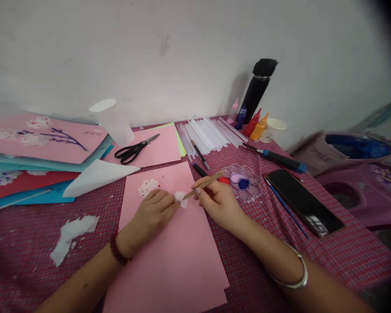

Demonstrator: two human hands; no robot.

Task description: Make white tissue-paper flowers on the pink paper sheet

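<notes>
Fingers: your right hand [220, 203] grips a stick [206, 183], left hand [155, 212] holds tissue [181, 195].
One speckled cluster [148, 187] done; pink sheet [176, 263] mostly bare.

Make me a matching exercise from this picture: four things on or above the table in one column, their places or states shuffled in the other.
Column one
1. Tan stick
2. Scissors
3. Phone
4. Clear palette

Column two
A. Dark-screened, beside a thin blue brush
B. Black-handled, with its blades over pink paper
C. Holding lilac paint and dark blue paint
D. Gripped in the right hand

Right pairs: 1-D, 2-B, 3-A, 4-C
</notes>
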